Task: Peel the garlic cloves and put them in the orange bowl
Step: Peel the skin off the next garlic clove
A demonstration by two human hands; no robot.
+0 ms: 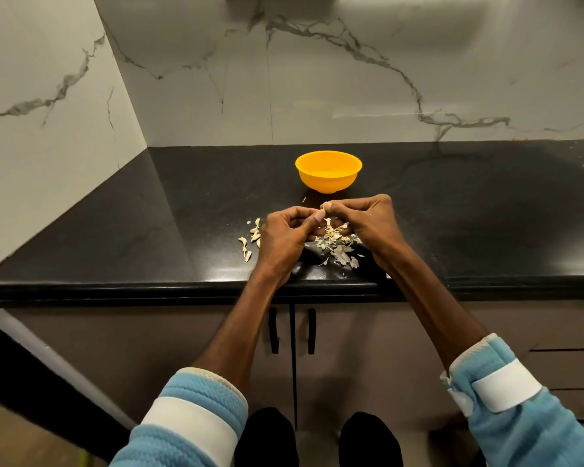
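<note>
An orange bowl (328, 175) stands on the black countertop (149, 237), just beyond my hands. My left hand (285, 235) and my right hand (368, 220) meet above the counter, and their fingertips pinch one small garlic clove (324, 207) between them. Several unpeeled cloves (253, 234) lie left of my left hand. A heap of papery garlic skins (339, 247) lies under and between my hands. The inside of the bowl is mostly hidden from this angle.
Marble-patterned walls rise behind the counter and on its left side. The counter's front edge runs under my wrists, with cabinet doors and two black handles (292, 330) below it.
</note>
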